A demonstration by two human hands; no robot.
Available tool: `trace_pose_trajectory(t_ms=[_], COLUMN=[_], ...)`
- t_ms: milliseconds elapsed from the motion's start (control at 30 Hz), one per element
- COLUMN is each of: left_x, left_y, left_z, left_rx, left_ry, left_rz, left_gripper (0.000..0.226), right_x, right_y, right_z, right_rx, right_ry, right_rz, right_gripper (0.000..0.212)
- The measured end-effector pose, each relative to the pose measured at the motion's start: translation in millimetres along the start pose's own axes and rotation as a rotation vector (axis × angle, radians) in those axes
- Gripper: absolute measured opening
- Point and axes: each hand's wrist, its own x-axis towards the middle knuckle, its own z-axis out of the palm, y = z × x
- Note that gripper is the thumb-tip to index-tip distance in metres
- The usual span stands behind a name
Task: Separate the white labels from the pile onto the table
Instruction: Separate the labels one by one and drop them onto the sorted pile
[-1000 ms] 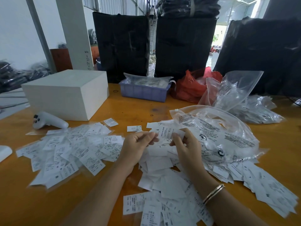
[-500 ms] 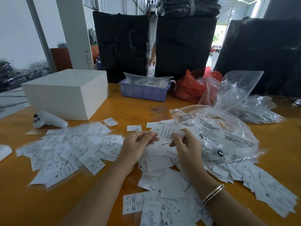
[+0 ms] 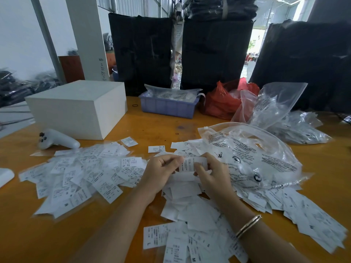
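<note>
A big pile of white labels (image 3: 191, 211) covers the middle of the orange table (image 3: 157, 130) and runs off to the right. A second spread of white labels (image 3: 79, 173) lies on clear film to the left. Above the middle pile, my left hand (image 3: 161, 171) and my right hand (image 3: 212, 175) pinch one white label (image 3: 190, 164) between them, each holding one end. Curled fingers hide part of the label. A gold bangle sits on my right wrist.
A clear printed plastic bag (image 3: 252, 158) lies just right of my hands. A white box (image 3: 76, 109) and a white controller (image 3: 57, 139) stand at left. A blue tray (image 3: 167, 107), a red bag (image 3: 224, 101) and more clear bags (image 3: 296, 128) sit behind.
Both hands have drawn closer together, and the label now sits stretched between their fingertips. The piles have not shifted.
</note>
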Motion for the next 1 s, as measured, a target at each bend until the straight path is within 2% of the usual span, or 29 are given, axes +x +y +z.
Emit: trace_pose_trajectory(t_ms=[100,267,400,533,767,1000], left_x=[0.9,2.7,3.5,3.4,4.8,2.1], left_y=[-0.2,1.0,2.4,1.8,-1.5,2.0], left_z=[-0.7,-2.1,-1.6,-1.0,-1.4,-1.3], left_rx=[-0.048,-0.147,-0.163,-0.152,-0.188,-0.068], left_ry=[0.018,0.033,0.062,0.073,0.049,0.057], left_rz=[-0.007,-0.023,-0.033,-0.045,-0.038,0.007], left_gripper=[0.008,0.016,0.017,0.012,0.012,0.006], right_x=[0.8,4.9,2.7,1.7,1.2,-1.3], right_y=[0.9,2.0,-0.9,-2.3,-3.7,-4.8], right_z=[-0.3,-5.8,-6.5,-5.9,-6.2,-6.0], right_rx=[0.078,0.387,0.531,0.533,0.447,0.329], right_ry=[0.031,0.198,0.144,0.046,0.01,-0.06], right_rz=[0.016,0.111,0.084,0.08,0.107,0.07], right_gripper=[0.015,0.013,0.014,0.013,0.011,0.017])
